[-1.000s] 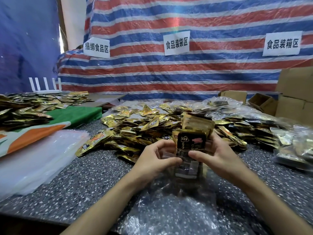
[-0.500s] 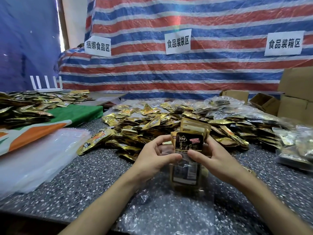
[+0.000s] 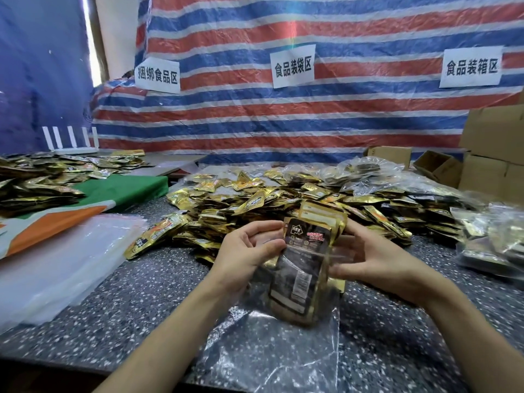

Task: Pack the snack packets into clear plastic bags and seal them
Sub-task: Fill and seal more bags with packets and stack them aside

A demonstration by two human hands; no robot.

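Both hands held the job between them, just above the worktop [image 3: 127,302]. The left hand [image 3: 249,256] was curled round the left edge of the clear bag [image 3: 269,350] near its mouth, thumb on the front. The right hand [image 3: 377,259] pinched the opposite edge, fingers behind. A stack of packets [image 3: 304,268] stood upright in the bag, with its lower part inside the film and its top sticking out above the mouth. The bag's bottom lay crumpled on the worktop, toward the person.

The main risk, as I judged it, was the stack fanning apart. The packets were glossy foil, and those at the back stood higher than the front one. A looser grip on either side could let them slide past each other, jam crosswise at the mouth or spill out. Pushing hard against a snagged corner could split the thin film. A packet edge caught in the mouth would stop it sealing properly.

The loose pile of packets [image 3: 255,199] lay just behind the hands, so a dropped packet would be lost among them and the count would go wrong. How many packets the stack held could not be told.
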